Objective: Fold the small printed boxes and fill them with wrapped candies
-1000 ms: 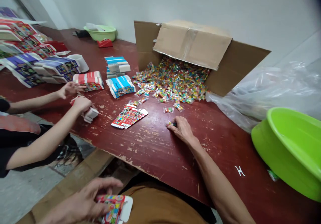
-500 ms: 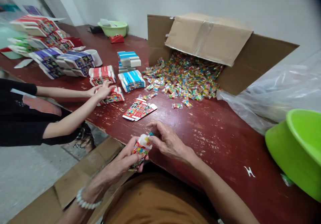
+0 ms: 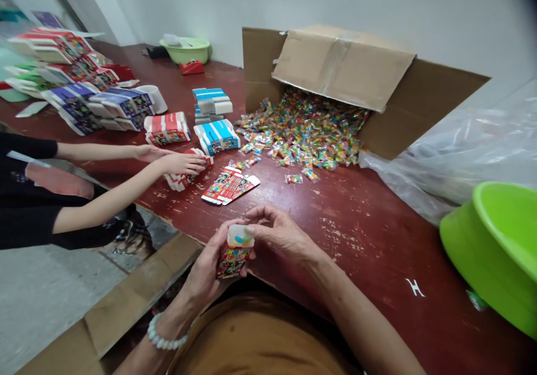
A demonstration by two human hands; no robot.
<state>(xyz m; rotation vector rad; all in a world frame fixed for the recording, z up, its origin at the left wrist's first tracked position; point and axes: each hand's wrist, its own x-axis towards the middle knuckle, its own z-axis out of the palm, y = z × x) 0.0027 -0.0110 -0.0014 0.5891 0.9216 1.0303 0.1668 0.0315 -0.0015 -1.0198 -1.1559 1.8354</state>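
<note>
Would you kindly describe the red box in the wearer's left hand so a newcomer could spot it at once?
By the near edge of the red table, find the left hand with the beaded bracelet. It holds the red box. Unlike the fanned boxes lying beyond, this one has candy showing at its open top.

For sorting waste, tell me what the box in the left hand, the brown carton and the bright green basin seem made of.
Box: apparently thin card, colour-printed, perhaps coated; straight edges and a white top suggest it.
Brown carton: matte cardboard, probably corrugated, by its stiff folded flaps.
Bright green basin: likely moulded plastic, smooth and shiny, by its even colour and rounded rim.
</note>
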